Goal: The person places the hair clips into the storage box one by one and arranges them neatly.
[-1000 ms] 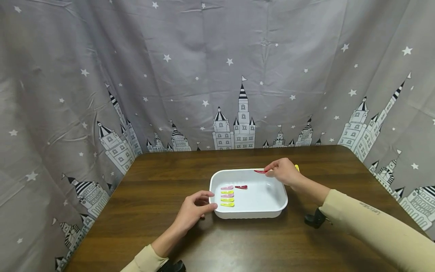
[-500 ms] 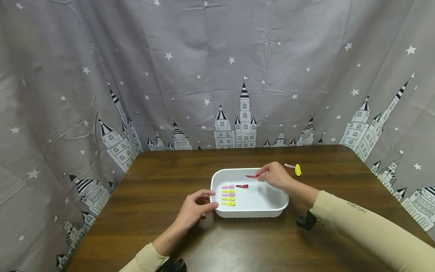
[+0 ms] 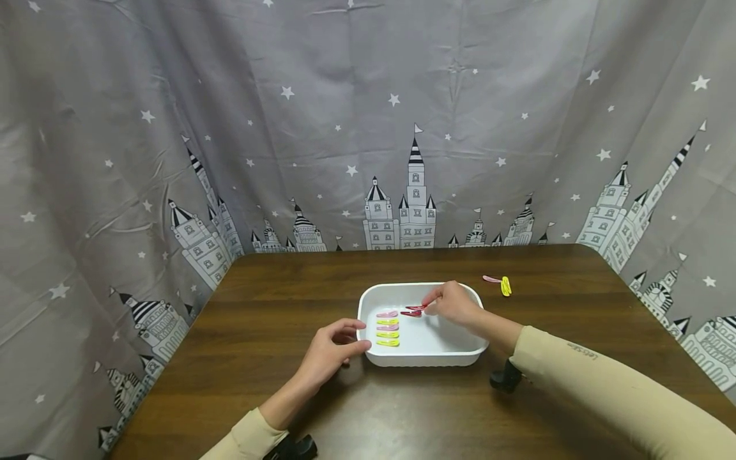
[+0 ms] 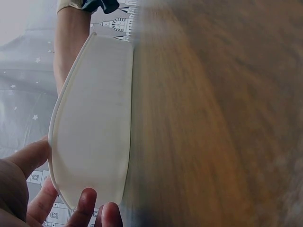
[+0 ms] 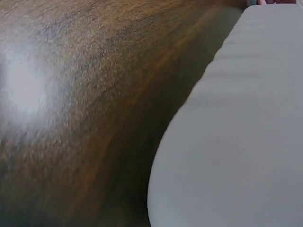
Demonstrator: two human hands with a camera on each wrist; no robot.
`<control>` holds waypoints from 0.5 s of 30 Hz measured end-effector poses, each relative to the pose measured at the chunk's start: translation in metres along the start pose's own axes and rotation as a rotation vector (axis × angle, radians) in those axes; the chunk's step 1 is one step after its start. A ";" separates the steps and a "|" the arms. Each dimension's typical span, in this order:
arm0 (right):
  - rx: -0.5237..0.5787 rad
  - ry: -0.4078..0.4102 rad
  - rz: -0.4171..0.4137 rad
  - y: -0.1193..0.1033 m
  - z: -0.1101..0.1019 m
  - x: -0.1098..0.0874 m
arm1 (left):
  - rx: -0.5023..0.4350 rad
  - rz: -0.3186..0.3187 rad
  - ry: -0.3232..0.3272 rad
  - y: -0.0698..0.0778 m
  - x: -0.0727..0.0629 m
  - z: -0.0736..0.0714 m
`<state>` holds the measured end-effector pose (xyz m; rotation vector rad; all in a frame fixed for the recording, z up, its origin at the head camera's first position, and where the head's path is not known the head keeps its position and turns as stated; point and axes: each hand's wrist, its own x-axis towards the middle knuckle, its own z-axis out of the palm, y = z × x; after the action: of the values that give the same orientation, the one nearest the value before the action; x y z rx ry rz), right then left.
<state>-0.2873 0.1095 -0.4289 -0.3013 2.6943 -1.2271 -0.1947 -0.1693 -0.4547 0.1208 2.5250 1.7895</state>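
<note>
My right hand (image 3: pixel 453 303) pinches a red snap hair clip (image 3: pixel 414 308) low over the white tray (image 3: pixel 425 361). Just below it in the head view, a second red hair clip (image 3: pixel 411 314) lies on the tray floor. Left of these, several pink hair clips (image 3: pixel 387 314) and yellow hair clips (image 3: pixel 388 343) form a column. My left hand (image 3: pixel 326 352) holds the tray's left end, thumb at the rim and fingers bent along the end. The left wrist view has these fingers (image 4: pixel 86 201) against the tray wall (image 4: pixel 94 109). The right wrist view hides the right hand's fingertips.
On the brown wooden table (image 3: pixel 276 300), beyond the tray's back right corner, lie a pink hair clip (image 3: pixel 491 278) and yellow hair clips (image 3: pixel 506 286). A grey curtain (image 3: pixel 322 128) printed with castles and stars hangs behind the table.
My right hand has carried the red hair clip left and down from the tray's back rim to beside the other red clip. My left hand stays at the tray's end.
</note>
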 end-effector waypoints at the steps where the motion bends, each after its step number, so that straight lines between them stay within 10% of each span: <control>1: 0.001 -0.001 -0.007 0.000 0.002 0.000 | 0.000 -0.001 -0.002 0.000 0.000 0.000; 15: -0.045 0.005 -0.030 0.004 0.018 0.003 | -0.001 -0.008 0.003 0.000 0.000 0.000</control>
<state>-0.2865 0.0985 -0.4439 -0.3461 2.7341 -1.1775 -0.1950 -0.1690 -0.4546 0.1075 2.5233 1.7890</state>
